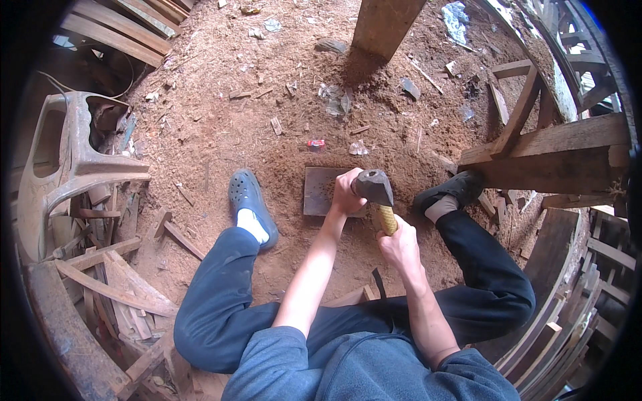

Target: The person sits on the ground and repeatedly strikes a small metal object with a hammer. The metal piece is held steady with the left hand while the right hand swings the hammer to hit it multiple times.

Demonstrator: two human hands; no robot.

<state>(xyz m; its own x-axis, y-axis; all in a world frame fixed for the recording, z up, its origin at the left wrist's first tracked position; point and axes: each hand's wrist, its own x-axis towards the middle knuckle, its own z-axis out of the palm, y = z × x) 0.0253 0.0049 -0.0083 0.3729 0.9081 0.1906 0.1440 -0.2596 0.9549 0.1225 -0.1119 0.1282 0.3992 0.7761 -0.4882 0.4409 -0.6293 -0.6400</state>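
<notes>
A hammer point(374, 186) with a dark metal head and a yellow-wrapped handle is raised over the ground between my feet. My right hand point(400, 244) is closed round its handle. Just left of the hammer head, my left hand point(346, 192) has its fingers curled above a flat brown board point(317, 199). The hammer head hides part of those fingers, and whatever they may hold cannot be made out. Small dark bits lie scattered over the board, which rests on the sawdust.
Beside the board are my left shoe point(248, 204) and right shoe point(449, 192). A worn plastic chair point(83, 157) and wood scraps stand at left. A timber post point(386, 30) rises ahead; a wooden frame point(545, 157) and stacked planks point(565, 314) lie right. A red wrapper point(316, 143) sits beyond the board.
</notes>
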